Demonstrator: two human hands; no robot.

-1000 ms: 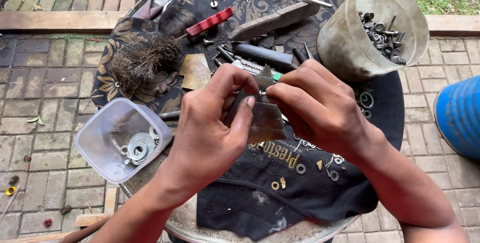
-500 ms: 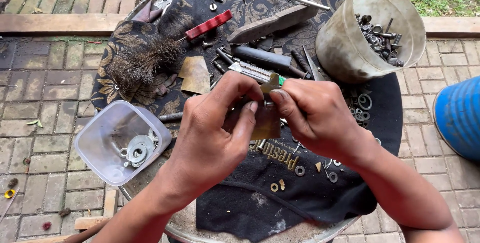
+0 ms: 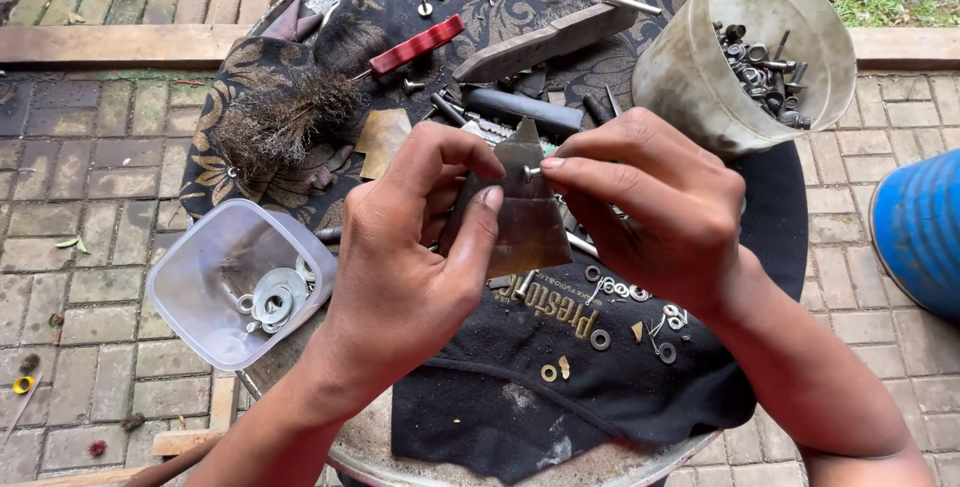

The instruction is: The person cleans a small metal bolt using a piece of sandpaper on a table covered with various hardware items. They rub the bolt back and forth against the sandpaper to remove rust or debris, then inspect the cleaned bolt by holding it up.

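Both hands have drifted a touch up the frame since half a second ago, and the metal plate now stands clear between them, its pointed top showing. Starting at the left: a clear plastic tub (image 3: 232, 285) sits at lower left on the edge of the counter (image 3: 470, 467), with a few washers (image 3: 272, 299) in it. Above it lies a tuft of wiry bristles (image 3: 285, 122) on the patterned dark cloth (image 3: 500, 7). Moving in, the left hand (image 3: 405, 247) is closed on the metal plate (image 3: 525, 212), thumb pressed on its near face, fingers curled behind. That plate sits dead centre, upright and tapering, directly between the two hands and touching both. At its upper edge a small screw (image 3: 531, 171) pokes out, pinched by the fingertips of the right hand (image 3: 650, 207), which is clamped together on it. How far the screw goes through the plate is hard to tell; the fingers cover it. Below the right hand, loose washers and small brass bits (image 3: 600, 339) are scattered on the cloth. Behind the hands, a red-handled tool (image 3: 415, 45) and a grey bar (image 3: 545, 42) lie partly hidden. Far right: a cloudy plastic cup (image 3: 700, 77) tipped toward us, full of nuts and bolts, and a blue drum (image 3: 920, 232) cut off by the frame edge.
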